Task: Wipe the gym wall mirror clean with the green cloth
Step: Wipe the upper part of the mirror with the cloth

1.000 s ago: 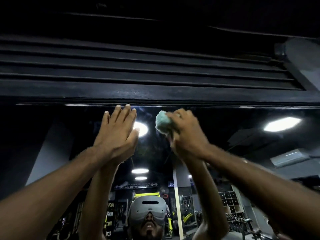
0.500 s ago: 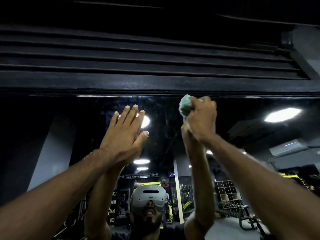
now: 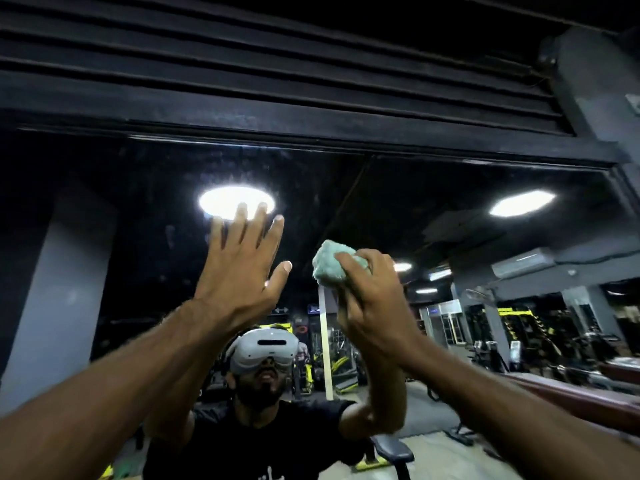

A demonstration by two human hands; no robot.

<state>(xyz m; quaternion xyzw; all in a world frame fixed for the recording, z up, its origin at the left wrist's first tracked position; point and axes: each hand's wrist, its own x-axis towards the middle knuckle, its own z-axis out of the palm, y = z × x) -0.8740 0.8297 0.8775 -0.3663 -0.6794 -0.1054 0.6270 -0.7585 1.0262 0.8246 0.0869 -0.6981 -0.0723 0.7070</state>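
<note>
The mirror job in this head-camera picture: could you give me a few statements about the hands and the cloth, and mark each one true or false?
1. The right hand grips the green cloth. True.
2. The left hand is curled into a fist. False: its fingers are straight and slightly spread.
3. The green cloth is spread out flat. False: it is bunched into a wad.
4. A bright round light shows in the mirror at the left hand's fingertips. True.

Pale green cloth (image 3: 333, 263); black ribbed panel (image 3: 277, 64) (dusty); white headset (image 3: 264, 348).
</note>
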